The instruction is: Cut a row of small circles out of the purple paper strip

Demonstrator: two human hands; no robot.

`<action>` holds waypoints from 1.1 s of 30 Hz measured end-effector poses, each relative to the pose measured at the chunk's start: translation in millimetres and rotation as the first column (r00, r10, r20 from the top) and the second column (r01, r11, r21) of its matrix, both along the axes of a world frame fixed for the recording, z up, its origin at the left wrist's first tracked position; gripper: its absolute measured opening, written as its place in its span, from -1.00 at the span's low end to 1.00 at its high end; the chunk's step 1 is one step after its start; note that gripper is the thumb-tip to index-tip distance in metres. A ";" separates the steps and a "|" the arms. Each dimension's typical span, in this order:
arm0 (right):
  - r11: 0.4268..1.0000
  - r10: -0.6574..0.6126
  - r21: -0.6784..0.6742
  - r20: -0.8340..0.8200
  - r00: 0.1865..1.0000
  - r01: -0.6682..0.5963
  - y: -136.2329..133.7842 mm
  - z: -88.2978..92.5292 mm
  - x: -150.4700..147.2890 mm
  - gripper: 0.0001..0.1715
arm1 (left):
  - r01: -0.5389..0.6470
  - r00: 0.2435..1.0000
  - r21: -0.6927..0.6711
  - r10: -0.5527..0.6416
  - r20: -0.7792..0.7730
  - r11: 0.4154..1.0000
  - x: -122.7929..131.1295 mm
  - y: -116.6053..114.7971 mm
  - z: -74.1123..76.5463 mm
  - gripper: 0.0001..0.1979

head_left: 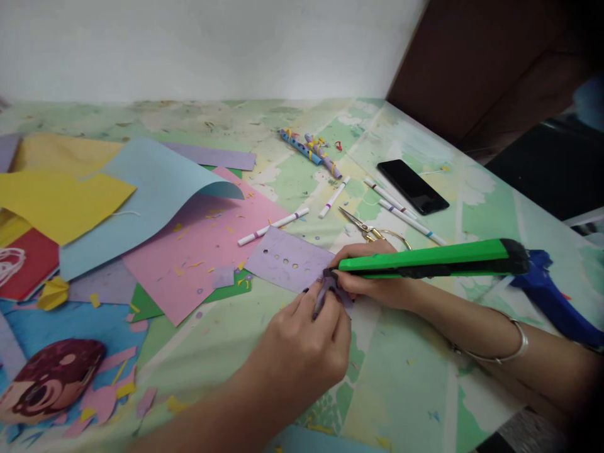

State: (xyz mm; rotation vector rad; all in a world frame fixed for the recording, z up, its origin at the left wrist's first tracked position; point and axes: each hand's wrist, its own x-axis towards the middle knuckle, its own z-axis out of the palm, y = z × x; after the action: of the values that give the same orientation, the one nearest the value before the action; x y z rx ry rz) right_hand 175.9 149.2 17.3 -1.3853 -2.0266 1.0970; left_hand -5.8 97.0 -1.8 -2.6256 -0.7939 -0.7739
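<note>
My right hand [382,283] grips a green box cutter [434,255], its black end pointing right and its tip over purple paper [292,255]. Small round holes run in a row across that sheet. My left hand [306,336] is closed with its fingertips pinched at the same paper, where a narrow purple piece [321,301] curls up beside the knife tip. The blade is hidden by my fingers. Just beyond my right hand lie gold-handled scissors [368,229], partly covered by it.
White marker sticks [274,226] and a black phone [413,186] lie behind my hands. Two decorated paper rolls [306,150] are farther back. Pink paper [189,277], blue paper [141,182] and scraps spread leftward, near a bear-faced case [51,380]. A blue-handled tool [557,302] sits right.
</note>
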 end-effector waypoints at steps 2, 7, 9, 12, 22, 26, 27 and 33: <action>1.000 -0.001 -0.002 0.004 1.000 0.001 0.4 -0.8 0.7 -0.87 | 0.006 1.000 -0.002 -0.006 0.003 1.000 -0.4 0.1 0.4 -0.80; 1.000 -0.005 -0.002 0.010 1.000 0.005 0.0 -4.0 1.6 -0.87 | 0.010 1.000 -0.005 -0.010 0.020 1.000 -1.2 0.8 0.8 -0.80; 1.000 -0.007 -0.004 0.001 1.000 0.007 -0.4 -4.9 1.8 -0.87 | 0.015 1.000 -0.010 -0.015 0.021 1.000 -1.6 0.6 0.1 -0.79; 1.000 -0.024 -0.011 -0.022 0.999 0.023 -1.3 -5.8 2.7 -0.87 | 0.013 0.999 -0.017 -0.012 0.033 1.000 -1.9 -0.1 -0.9 -0.80; 0.995 -0.028 0.093 0.051 0.998 0.023 -1.9 -3.6 0.1 -0.89 | 0.020 1.000 -0.035 -0.020 0.010 0.999 -4.0 2.1 4.0 -0.77; 0.993 -0.051 0.112 0.059 0.997 0.044 -3.7 -2.0 -1.8 -0.90 | 0.066 0.997 -0.067 -0.068 -0.037 0.996 -7.6 6.3 7.6 -0.75; 0.994 -0.055 0.102 0.050 0.997 0.050 -4.5 -1.8 -2.0 -0.90 | 0.080 0.995 -0.059 -0.083 -0.054 0.995 -7.9 6.7 8.0 -0.75; 0.996 -0.057 0.075 0.005 0.998 0.057 -7.4 -2.8 -2.2 -0.90 | 0.085 0.990 0.001 -0.084 -0.112 0.996 -6.7 6.8 8.7 -0.74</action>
State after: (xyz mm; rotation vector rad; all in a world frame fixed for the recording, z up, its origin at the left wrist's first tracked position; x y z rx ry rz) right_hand 173.7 141.8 14.5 -1.4021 -1.9997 0.9830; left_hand -12.5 103.8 6.8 -2.6851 -0.6524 -0.6426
